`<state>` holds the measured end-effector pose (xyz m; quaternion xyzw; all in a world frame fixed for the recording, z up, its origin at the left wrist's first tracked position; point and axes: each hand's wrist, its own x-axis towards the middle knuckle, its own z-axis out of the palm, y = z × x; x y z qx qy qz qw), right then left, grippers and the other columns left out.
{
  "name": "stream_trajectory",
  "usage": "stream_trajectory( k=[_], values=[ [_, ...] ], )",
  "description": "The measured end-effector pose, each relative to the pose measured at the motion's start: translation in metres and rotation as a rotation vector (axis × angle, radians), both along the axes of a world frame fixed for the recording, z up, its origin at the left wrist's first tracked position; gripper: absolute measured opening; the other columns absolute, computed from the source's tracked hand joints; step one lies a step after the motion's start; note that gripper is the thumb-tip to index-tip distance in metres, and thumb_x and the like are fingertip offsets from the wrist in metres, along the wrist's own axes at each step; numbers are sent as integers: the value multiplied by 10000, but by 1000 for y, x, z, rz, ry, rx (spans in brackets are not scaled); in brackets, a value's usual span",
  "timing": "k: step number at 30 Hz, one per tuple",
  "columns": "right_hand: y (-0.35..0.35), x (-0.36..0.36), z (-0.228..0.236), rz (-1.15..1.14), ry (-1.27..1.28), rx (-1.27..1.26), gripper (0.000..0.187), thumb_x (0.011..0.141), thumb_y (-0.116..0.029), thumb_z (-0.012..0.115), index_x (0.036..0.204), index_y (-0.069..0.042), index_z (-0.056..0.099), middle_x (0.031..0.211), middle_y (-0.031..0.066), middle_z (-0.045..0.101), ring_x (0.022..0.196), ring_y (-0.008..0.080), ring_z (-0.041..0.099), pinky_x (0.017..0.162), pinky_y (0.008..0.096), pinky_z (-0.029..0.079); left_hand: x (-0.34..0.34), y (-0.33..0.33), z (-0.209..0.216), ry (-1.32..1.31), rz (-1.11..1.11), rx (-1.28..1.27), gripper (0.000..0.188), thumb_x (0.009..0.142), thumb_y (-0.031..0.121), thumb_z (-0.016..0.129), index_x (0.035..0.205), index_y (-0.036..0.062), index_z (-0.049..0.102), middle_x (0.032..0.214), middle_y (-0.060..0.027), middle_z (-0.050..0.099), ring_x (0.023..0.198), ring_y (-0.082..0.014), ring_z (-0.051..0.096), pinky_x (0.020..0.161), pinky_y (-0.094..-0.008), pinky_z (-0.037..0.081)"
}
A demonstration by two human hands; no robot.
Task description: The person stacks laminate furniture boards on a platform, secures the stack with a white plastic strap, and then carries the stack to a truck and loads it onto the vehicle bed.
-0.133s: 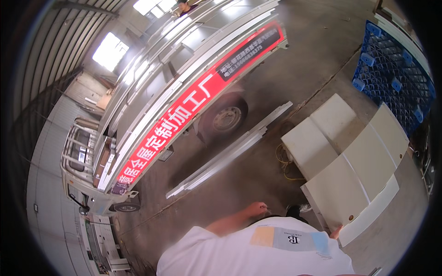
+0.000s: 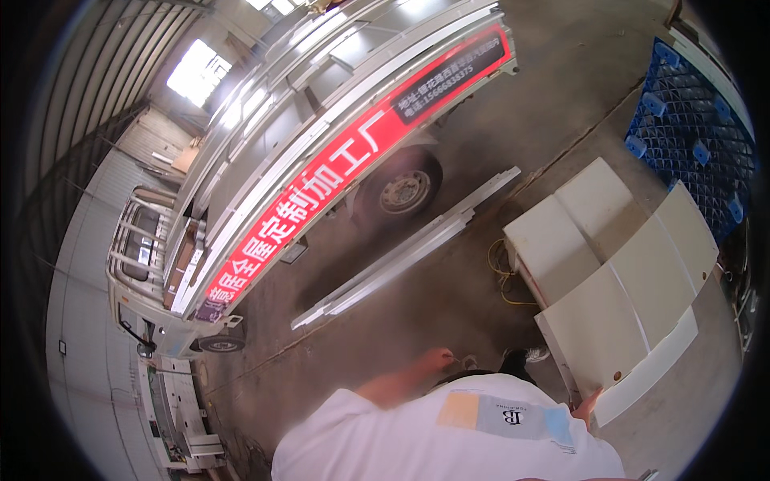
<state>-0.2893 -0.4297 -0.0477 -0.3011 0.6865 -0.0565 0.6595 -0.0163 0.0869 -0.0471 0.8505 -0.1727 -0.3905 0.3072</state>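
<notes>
My left hand point(image 2: 438, 357) hangs in front of my white shirt, its fingers curled closed. Something small and thin shows at the fingertips, too blurred to name. On the other side, my right hand point(image 2: 588, 405) grips the near edge of a large beige cabinet panel point(image 2: 597, 321), with part of the hand hidden by my shirt. The panel has a pale strip across it and round holes near one long edge. Beneath it, a white board point(image 2: 654, 373) sticks out on the right.
Pale boards point(image 2: 573, 212) form a low stack beyond the panel, with a yellow cord point(image 2: 504, 276) beside them. White strips point(image 2: 409, 248) lie on the floor alongside a flatbed truck point(image 2: 321, 168) with a red banner. A blue plastic pallet point(image 2: 694, 136) leans at the far right.
The view has shifted slightly, so truck, strips and boards sit a little further right. My left hand has moved slightly left; my right hand stays at the panel's edge.
</notes>
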Motion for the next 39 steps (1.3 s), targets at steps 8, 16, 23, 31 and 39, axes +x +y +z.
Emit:
stream_trajectory(
  k=[8, 16, 23, 31, 39],
  values=[
    [0, -34, -75, 87, 26, -158, 935, 815, -875, 425, 1490, -227, 432, 1270, 76, 600, 501, 223, 405, 423, 369, 281, -30, 125, -10, 17, -42, -34, 313, 911, 343, 616, 1069, 89, 709, 1027, -139, 687, 942, -308, 661, 848, -436, 528],
    [-1, -22, -76, -77, -345, -110, 890, 873, -749, 547, 1501, -129, 431, 1469, 85, 499, 1275, 262, 511, 966, 406, 494, 31, -23, 28, 158, -17, -84, 180, 954, 232, 634, 1028, 77, 688, 818, -21, 682, 710, -145, 624, 644, -316, 517],
    [81, 61, 17, 163, 35, -59, 960, 772, -876, 530, 1329, -96, 595, 1081, 104, 651, 612, 203, 573, 475, 339, 541, 46, -244, 70, 770, 470, -367, 528, 934, 522, 667, 1230, 89, 607, 1038, -19, 652, 884, -139, 611, 779, -312, 506],
    [164, 144, 54, 448, -204, 136, 832, 943, -767, 374, 1216, -25, 633, 1008, 128, 732, 802, 216, 738, 655, 340, 585, 73, -276, 50, 698, 876, -709, 565, 861, 265, 790, 1309, 1, 571, 1239, -110, 625, 1130, -259, 593, 928, -420, 506],
    [222, 132, 67, 883, -157, 238, 730, 951, -705, 460, 1240, -62, 647, 1144, 94, 720, 935, 199, 694, 780, 344, 538, 65, -118, 77, 577, 958, -647, 519, 881, 273, 741, 1311, 16, 601, 1247, -103, 634, 1145, -248, 580, 980, -417, 473]
  ],
)
